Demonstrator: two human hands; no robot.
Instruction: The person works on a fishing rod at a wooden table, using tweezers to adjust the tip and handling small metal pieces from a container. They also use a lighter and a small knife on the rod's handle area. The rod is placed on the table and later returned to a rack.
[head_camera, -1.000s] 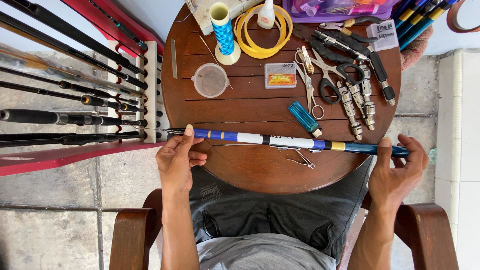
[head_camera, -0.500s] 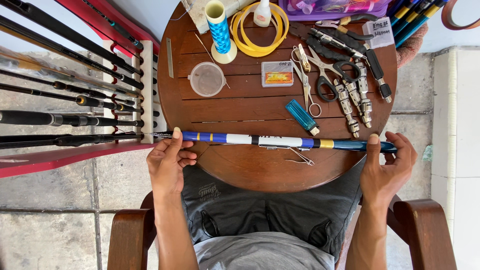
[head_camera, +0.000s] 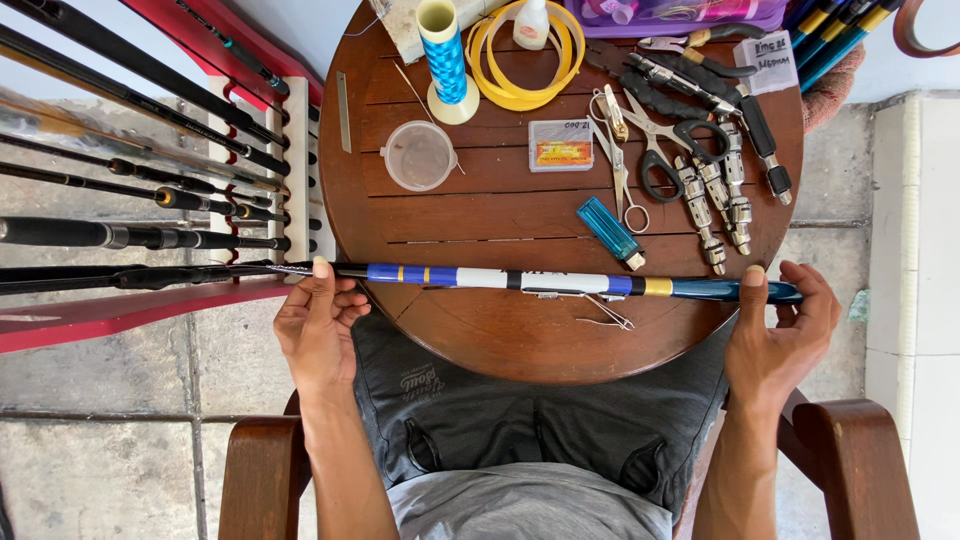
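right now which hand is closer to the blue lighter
Right. The right hand holds the rod's end just below-right of the blue lighter; the left hand is far across the table.

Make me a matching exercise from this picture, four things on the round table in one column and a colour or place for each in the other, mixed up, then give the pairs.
Things:
1. thread spool
2. lighter
3. plastic cup
4. fishing rod

Descriptions:
A. clear, left part of the table
B. held at both ends by the left hand and right hand
C. blue, upright at the table's far edge
D. blue, lying flat beside the scissors

Pairs: 1-C, 2-D, 3-A, 4-B
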